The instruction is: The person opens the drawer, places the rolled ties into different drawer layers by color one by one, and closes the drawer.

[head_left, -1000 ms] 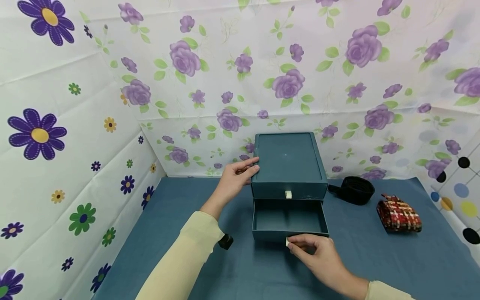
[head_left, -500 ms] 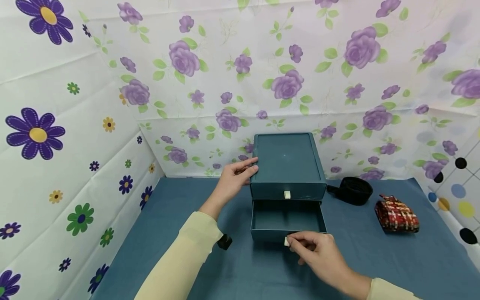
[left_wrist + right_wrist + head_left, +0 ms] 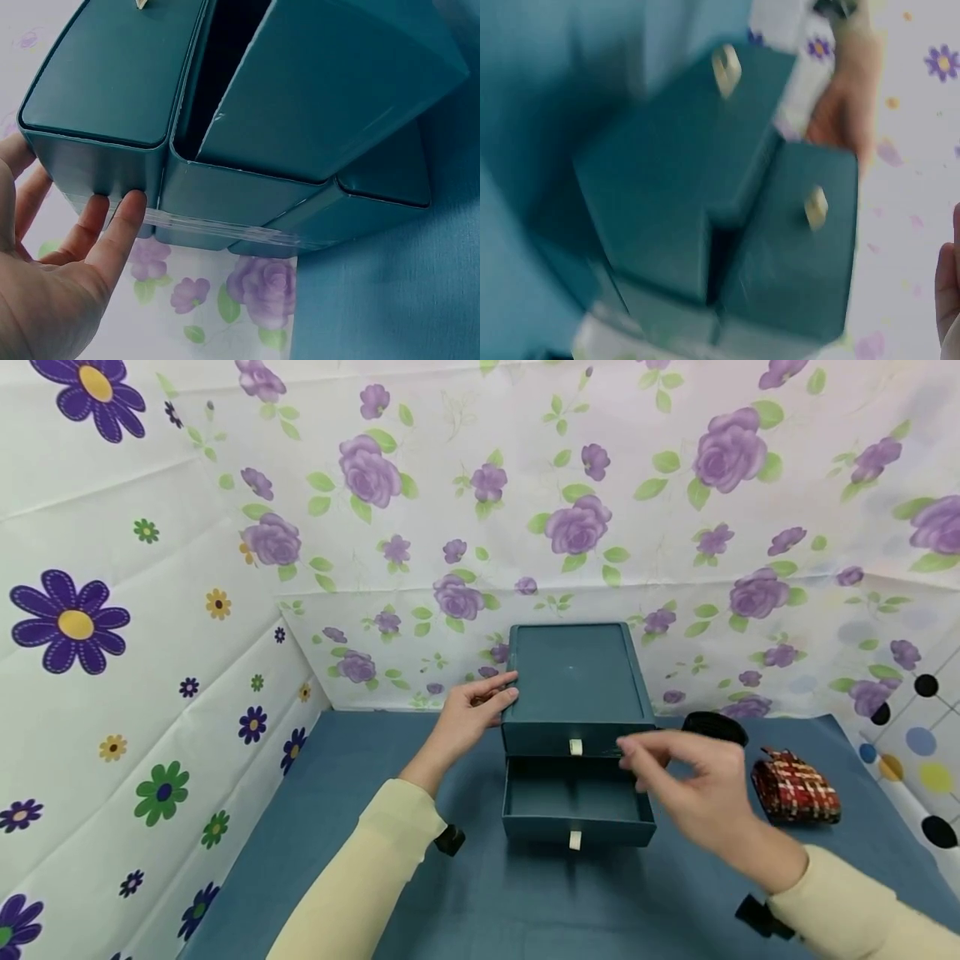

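Observation:
A dark teal drawer box (image 3: 577, 672) stands at the back of the table. Its middle drawer (image 3: 577, 832) is pulled out, and nothing shows inside it. The top drawer (image 3: 112, 67) is closed, with a small cream pull tab (image 3: 576, 747) on its front. My left hand (image 3: 468, 717) rests its fingers against the box's left side; in the left wrist view the fingertips touch the side wall near a band of clear tape. My right hand (image 3: 701, 785) hovers before the box's right side, fingers loosely bent, holding nothing visible. The right wrist view is blurred.
Behind my right hand lies a rolled black strap (image 3: 712, 727), partly hidden. To its right is a folded red plaid cloth item (image 3: 797, 787). A blue cloth (image 3: 510, 910) covers the table, and flowered sheets (image 3: 420, 543) hang behind and at the left.
My right hand has let go of the middle drawer's pull tab and moved up and to the right. The drawer stays out. My left hand keeps its place on the box.

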`<action>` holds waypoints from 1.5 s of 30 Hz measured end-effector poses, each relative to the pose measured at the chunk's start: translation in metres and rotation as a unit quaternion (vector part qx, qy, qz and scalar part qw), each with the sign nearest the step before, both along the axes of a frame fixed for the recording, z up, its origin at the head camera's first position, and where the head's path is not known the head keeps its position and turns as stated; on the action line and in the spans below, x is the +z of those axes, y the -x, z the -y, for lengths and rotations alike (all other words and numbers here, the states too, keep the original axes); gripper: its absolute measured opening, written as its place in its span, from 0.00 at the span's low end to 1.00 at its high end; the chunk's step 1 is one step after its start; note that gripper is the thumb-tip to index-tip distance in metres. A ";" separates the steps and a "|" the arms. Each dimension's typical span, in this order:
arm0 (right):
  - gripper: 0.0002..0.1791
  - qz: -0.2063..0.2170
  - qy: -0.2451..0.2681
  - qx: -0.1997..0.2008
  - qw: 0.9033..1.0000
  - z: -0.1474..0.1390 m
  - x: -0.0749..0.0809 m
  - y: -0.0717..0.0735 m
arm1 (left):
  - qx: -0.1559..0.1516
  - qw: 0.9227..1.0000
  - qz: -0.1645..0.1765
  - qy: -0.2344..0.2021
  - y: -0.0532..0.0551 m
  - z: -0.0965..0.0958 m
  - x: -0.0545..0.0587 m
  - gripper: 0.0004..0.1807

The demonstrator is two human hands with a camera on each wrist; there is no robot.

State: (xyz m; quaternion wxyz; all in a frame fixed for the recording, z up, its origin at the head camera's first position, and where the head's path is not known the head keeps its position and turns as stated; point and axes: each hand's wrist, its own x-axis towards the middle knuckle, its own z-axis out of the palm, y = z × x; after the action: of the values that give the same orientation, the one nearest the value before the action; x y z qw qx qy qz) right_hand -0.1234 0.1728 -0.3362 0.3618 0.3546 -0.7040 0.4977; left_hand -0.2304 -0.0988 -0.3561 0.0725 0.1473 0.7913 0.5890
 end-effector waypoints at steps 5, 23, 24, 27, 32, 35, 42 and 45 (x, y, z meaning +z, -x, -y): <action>0.08 0.004 0.021 -0.071 0.997 -0.034 0.005 0.041 | 0.000 1.000 -0.003 0.005 -0.002 0.001 0.006 0.24; 0.45 0.319 -0.164 -0.235 0.903 -0.136 -0.048 0.120 | 0.000 1.000 0.002 -0.003 0.001 0.003 0.003 0.24; 0.48 0.326 -0.180 -0.237 0.897 -0.139 -0.052 0.123 | 0.000 1.000 0.002 -0.003 0.001 0.003 0.003 0.24; 0.55 0.337 -0.223 -0.244 0.882 -0.147 -0.064 0.132 | 0.000 1.000 0.002 -0.003 0.001 0.003 0.003 0.24; 0.62 0.337 -0.274 -0.242 0.867 -0.159 -0.087 0.144 | -0.003 1.000 -0.002 -0.003 0.001 0.003 0.003 0.24; 0.66 0.346 -0.304 -0.240 0.855 -0.165 -0.101 0.151 | -0.004 1.000 -0.004 -0.004 0.001 0.002 0.004 0.24; 0.72 0.405 -0.355 -0.220 0.813 -0.176 -0.136 0.158 | -0.002 1.000 -0.006 -0.009 0.001 0.001 0.002 0.23; 0.73 0.437 -0.363 -0.203 0.798 -0.180 -0.147 0.157 | -0.003 1.000 -0.005 -0.008 0.001 0.001 0.001 0.24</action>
State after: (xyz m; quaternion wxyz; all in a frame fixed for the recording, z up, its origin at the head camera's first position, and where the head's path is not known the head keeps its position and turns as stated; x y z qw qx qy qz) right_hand -0.2803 0.3528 -0.4835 -0.0466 0.0540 -0.9722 0.2232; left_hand -0.2317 -0.0999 -0.3555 0.0690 0.1532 0.7865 0.5942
